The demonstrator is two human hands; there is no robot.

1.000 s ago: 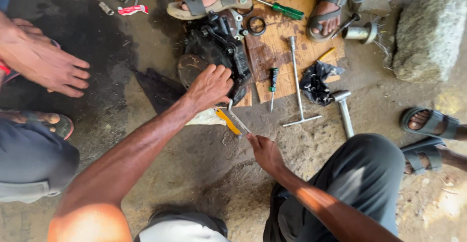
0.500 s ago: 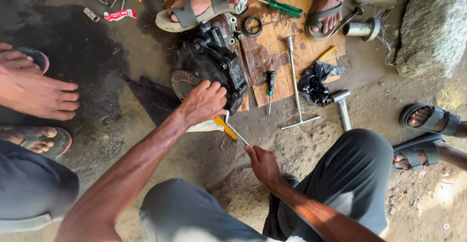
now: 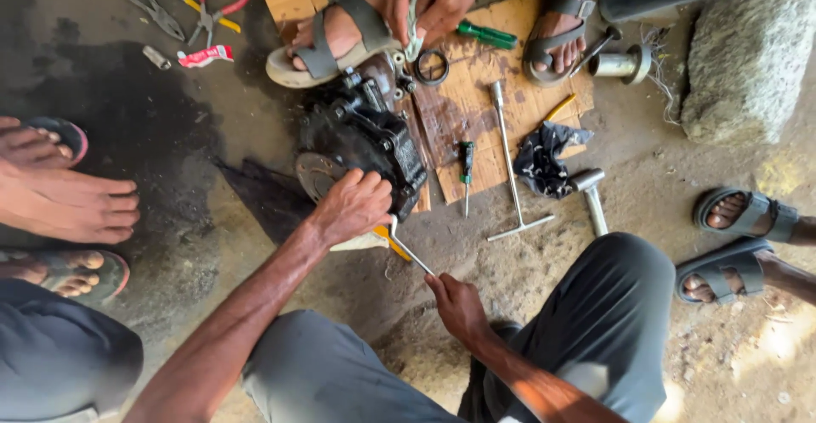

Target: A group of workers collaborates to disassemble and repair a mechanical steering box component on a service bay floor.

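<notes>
Resting on the greasy black engine casing (image 3: 361, 138) on the dirt floor, the left hand (image 3: 353, 206) presses down with fingers spread over its near edge. The right hand (image 3: 459, 308) is closed around a slim metal tool (image 3: 408, 251) — its tip meets the casing just beside the left hand. On cardboard (image 3: 476, 113) beyond lie a T-handle wrench (image 3: 510, 168), a small screwdriver (image 3: 466, 164) and a dark rag (image 3: 540, 159).
</notes>
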